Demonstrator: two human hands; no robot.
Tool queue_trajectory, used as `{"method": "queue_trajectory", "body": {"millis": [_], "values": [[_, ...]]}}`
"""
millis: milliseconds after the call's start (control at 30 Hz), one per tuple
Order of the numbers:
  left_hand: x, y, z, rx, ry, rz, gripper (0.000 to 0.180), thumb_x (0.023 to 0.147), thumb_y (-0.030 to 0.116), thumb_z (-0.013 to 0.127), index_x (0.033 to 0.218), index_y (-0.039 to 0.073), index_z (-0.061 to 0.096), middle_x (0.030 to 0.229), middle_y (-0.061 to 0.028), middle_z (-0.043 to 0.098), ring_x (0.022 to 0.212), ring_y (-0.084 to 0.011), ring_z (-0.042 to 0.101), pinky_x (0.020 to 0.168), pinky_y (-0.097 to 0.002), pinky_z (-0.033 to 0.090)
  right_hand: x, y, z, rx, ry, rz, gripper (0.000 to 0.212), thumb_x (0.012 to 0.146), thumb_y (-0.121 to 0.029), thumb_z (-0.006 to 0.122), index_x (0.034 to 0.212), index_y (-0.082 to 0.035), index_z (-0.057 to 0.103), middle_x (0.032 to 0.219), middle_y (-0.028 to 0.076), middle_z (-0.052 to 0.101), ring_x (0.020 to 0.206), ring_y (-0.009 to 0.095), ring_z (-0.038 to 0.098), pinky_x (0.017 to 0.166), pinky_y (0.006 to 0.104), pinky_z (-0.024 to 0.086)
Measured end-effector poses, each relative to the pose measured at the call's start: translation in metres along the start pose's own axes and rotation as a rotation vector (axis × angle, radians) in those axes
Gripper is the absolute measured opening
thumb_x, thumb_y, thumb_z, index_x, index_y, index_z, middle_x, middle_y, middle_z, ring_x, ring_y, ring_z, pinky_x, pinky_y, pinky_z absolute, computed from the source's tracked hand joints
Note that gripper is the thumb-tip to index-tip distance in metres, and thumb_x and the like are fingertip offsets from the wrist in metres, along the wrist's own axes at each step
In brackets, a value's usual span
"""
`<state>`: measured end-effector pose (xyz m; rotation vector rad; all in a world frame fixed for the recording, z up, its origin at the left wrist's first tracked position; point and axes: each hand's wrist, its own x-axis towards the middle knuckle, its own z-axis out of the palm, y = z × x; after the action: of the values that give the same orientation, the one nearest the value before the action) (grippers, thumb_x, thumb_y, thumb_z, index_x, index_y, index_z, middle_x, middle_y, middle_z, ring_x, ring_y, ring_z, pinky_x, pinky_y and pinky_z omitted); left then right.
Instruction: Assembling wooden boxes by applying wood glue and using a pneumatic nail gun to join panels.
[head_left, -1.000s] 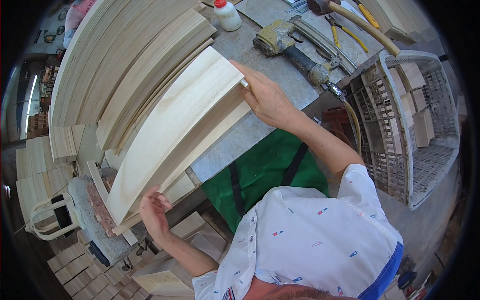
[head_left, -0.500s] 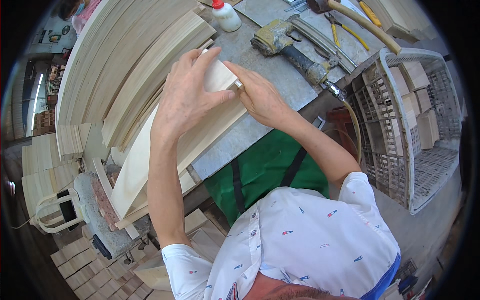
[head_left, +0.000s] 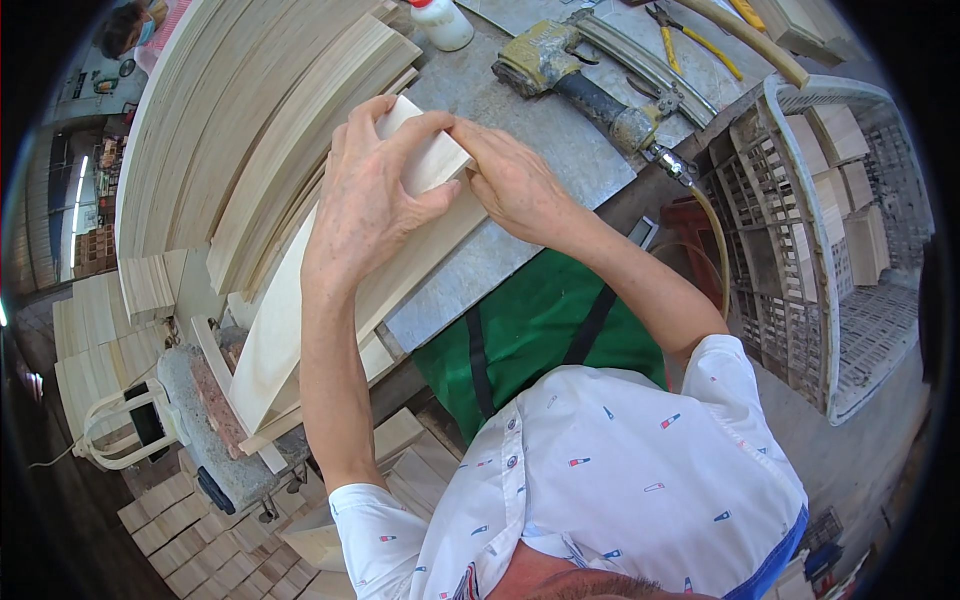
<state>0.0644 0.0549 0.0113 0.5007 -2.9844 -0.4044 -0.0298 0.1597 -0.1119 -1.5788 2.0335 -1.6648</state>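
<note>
At the bench's middle, my left hand [head_left: 365,200] wraps over a pale wooden piece [head_left: 433,162], fingers along its far side and thumb on its near edge. My right hand [head_left: 515,185] closes on the right end of the same piece, fingertips pressed to its edge. Beneath and beside the hands, long pale boards [head_left: 400,278] run down toward the lower left. My palms hide part of the piece, and I cannot tell whether it is joined to the boards.
Stacked boards [head_left: 230,120] fill the left side. Behind the hands are a nail gun [head_left: 540,62] with an air hose [head_left: 722,245], a white bottle [head_left: 443,28] and yellow-handled pliers [head_left: 705,48]. A plastic crate [head_left: 832,330] of wood blocks stands right. Another person [head_left: 135,30] is far left.
Both hands stay on the wooden piece, with the right fingers shifted slightly along its end. The whole view has moved a little, with the tools now nearer the upper edge.
</note>
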Motion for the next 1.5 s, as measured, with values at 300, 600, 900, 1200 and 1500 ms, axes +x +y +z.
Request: {"method": "queue_trajectory", "body": {"millis": [300, 600, 900, 1200, 1500], "values": [[-0.001, -0.003, 0.003, 0.015, 0.013, 0.008, 0.051, 0.065, 0.028, 0.069, 0.114, 0.020, 0.061, 0.129, -0.0176, 0.043, 0.116, -0.0367, 0.045, 0.096, -0.0475, 0.040, -0.001, -0.002, -0.001, -0.008, -0.012, 0.015, 0.047, 0.080, 0.002, 0.046, 0.127, -0.002, 0.042, 0.127, 0.015, 0.049, 0.109, 0.034, 0.050, 0.091, 0.0450, 0.042], [0.001, -0.004, 0.008, 0.050, 0.057, 0.057, 0.053, 0.062, 0.027, 0.069, 0.114, 0.019, 0.061, 0.128, -0.0171, 0.044, 0.113, -0.0365, 0.046, 0.096, -0.0461, 0.041, 0.001, 0.000, -0.008, 0.007, -0.046, 0.012, 0.054, 0.078, 0.002, 0.046, 0.132, -0.003, 0.039, 0.129, 0.017, 0.048, 0.113, 0.034, 0.049, 0.095, 0.0433, 0.040], [-0.005, -0.013, 0.008, 0.018, 0.107, 0.078, 0.054, 0.062, 0.028, 0.070, 0.114, 0.019, 0.061, 0.128, -0.0180, 0.045, 0.115, -0.0356, 0.044, 0.099, -0.0451, 0.038, 0.039, 0.031, -0.110, -0.204, -0.300, 0.176, 0.050, 0.085, -0.018, 0.058, 0.128, 0.002, 0.040, 0.111, 0.020, 0.059, 0.102, 0.035, 0.057, 0.085, 0.0412, 0.047], [-0.006, -0.020, 0.014, 0.028, 0.167, 0.103, 0.050, 0.066, 0.026, 0.067, 0.114, 0.020, 0.060, 0.130, -0.0162, 0.044, 0.117, -0.0331, 0.044, 0.101, -0.0428, 0.038, 0.044, 0.104, -0.078, -0.835, -0.257, 0.217, 0.058, 0.078, -0.030, 0.066, 0.110, 0.008, 0.036, 0.089, 0.033, 0.058, 0.091, 0.045, 0.058, 0.080, 0.0468, 0.048], [-0.006, -0.022, 0.019, 0.003, 0.165, 0.100, 0.053, 0.063, 0.024, 0.066, 0.114, 0.017, 0.060, 0.128, -0.0150, 0.045, 0.115, -0.0325, 0.045, 0.100, -0.0424, 0.038, 0.112, -0.028, -0.170, -0.441, -0.493, 0.593, 0.028, 0.078, -0.026, 0.064, 0.075, 0.000, 0.056, 0.059, 0.005, 0.056, 0.049, 0.010, 0.053, 0.045, 0.0256, 0.042]]}}
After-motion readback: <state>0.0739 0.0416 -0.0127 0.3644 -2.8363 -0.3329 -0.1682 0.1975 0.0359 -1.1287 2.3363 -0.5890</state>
